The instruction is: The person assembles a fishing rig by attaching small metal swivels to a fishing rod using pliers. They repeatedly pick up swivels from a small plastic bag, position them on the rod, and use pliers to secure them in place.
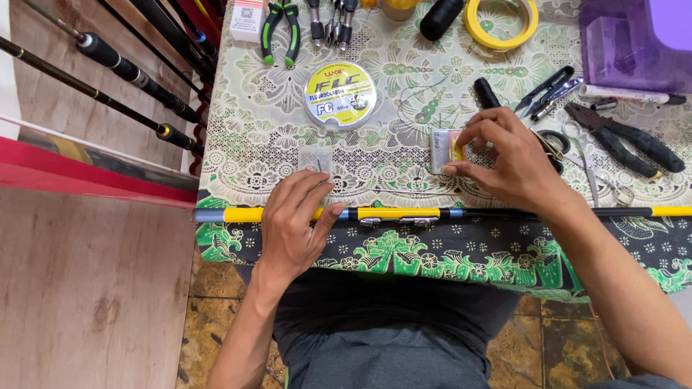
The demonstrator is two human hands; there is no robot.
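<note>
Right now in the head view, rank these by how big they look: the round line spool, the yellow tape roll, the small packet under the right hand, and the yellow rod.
1. yellow rod, spanning nearly the table's whole width
2. and 3. round line spool and yellow tape roll: look alike, so unranked
4. small packet, partly covered by the right hand

Soft, even light falls on my table from above; my hands cast only faint shadows. A little glare sits on the line spool [339, 94]. Everything stays sharp, with slight bending at the edges.
</note>
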